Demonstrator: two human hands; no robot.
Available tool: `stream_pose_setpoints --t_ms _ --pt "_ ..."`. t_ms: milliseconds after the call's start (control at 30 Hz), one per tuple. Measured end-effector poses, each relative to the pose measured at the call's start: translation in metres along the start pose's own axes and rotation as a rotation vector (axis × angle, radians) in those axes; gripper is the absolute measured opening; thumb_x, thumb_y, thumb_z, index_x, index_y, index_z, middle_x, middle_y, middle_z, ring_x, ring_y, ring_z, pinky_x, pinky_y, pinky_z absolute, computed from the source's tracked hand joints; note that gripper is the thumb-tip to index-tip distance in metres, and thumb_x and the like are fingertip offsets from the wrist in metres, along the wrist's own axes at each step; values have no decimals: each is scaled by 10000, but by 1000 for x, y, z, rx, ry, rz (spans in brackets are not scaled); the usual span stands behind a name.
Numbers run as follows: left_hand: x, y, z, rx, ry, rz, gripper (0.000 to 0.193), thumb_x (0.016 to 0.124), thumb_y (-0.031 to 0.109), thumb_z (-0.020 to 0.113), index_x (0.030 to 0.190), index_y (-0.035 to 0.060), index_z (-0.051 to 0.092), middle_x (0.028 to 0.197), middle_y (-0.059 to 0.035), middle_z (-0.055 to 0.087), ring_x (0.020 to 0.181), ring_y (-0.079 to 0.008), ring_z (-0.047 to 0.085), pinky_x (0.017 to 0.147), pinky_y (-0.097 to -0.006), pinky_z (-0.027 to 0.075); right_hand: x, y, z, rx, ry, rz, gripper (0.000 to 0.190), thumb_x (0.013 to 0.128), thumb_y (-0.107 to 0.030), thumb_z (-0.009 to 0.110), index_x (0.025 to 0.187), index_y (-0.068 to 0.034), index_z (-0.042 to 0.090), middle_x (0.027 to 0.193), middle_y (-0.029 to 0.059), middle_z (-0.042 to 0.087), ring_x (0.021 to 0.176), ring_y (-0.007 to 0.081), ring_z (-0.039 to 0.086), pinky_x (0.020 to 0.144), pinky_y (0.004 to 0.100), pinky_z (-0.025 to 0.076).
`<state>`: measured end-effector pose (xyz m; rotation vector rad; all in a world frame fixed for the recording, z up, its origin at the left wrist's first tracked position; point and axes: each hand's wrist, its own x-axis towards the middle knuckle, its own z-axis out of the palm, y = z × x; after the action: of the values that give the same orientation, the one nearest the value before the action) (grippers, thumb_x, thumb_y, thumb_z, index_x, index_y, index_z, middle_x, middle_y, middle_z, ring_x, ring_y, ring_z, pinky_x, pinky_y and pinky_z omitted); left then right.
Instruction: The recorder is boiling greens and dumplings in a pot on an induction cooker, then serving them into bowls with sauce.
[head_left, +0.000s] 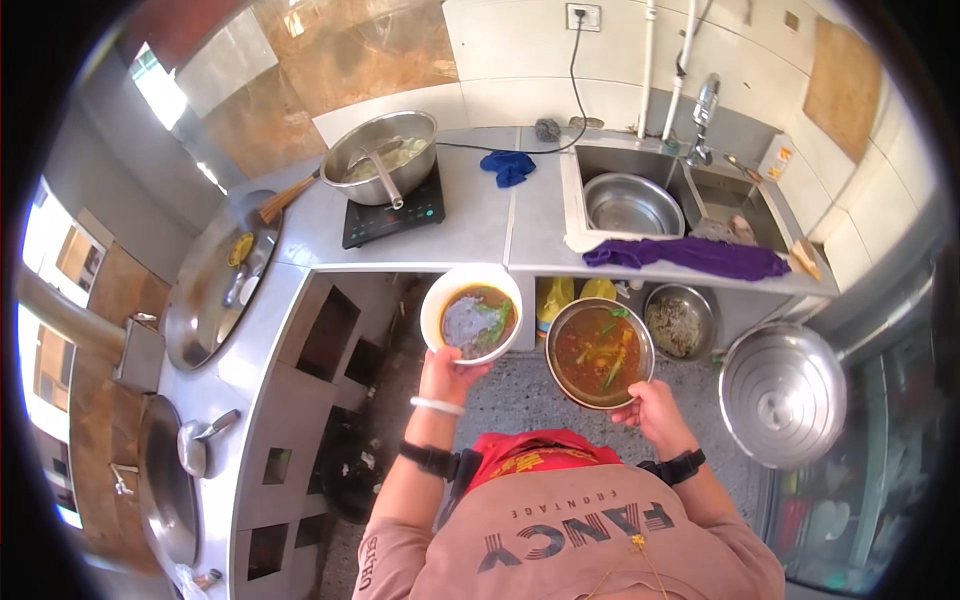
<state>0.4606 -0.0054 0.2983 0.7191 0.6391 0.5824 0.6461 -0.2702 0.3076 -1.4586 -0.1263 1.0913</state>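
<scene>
A white bowl (433, 319) of dark broth with green leaves is gripped at its near rim by my left hand (448, 375). To its right, my right hand (651, 409) holds a metal bowl (555, 375) of reddish-brown soup with green pieces by its lower right rim. The two bowls are apart, both in front of the counter edge. Beyond them a large steel pot (367, 184) with a long-handled ladle (384, 180) in it stands on a black induction cooker (394, 225). A blue cloth (508, 168) lies on the counter right of the cooker.
A sink (574, 191) holds a steel basin (634, 206); a purple cloth (686, 256) lies along its front edge. Two woks (184, 330) are set in the left counter, with a ladle (193, 448) beside the nearer one. Low at right are a basin of scraps (679, 322) and a large round metal vessel (782, 397).
</scene>
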Motion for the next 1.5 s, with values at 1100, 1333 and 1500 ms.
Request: stream_pose_setpoints --t_ms 1100,1333,1500 --pt "439 57 43 -74 223 -12 462 819 136 537 1229 78 331 1153 -106 449 991 -272 518 764 -408 495 331 -145 92 8 -28 176 287 738 -81 441 984 58 490 742 134 616 521 217 607 425 246 474" --pt "397 59 23 19 289 -80 583 800 229 589 1272 33 307 1144 -145 468 896 -224 553 690 -313 493 359 -145 86 -149 -177 221 269 741 -130 464 923 61 516 742 129 615 544 208 612 430 236 453" --pt "291 61 -18 615 323 128 430 806 231 569 1130 -34 470 982 -115 566 825 -163 569 635 -263 479 372 -149 106 -166 -267 225 225 748 -127 472 855 62 533 733 135 608 529 218 615 395 234 425"
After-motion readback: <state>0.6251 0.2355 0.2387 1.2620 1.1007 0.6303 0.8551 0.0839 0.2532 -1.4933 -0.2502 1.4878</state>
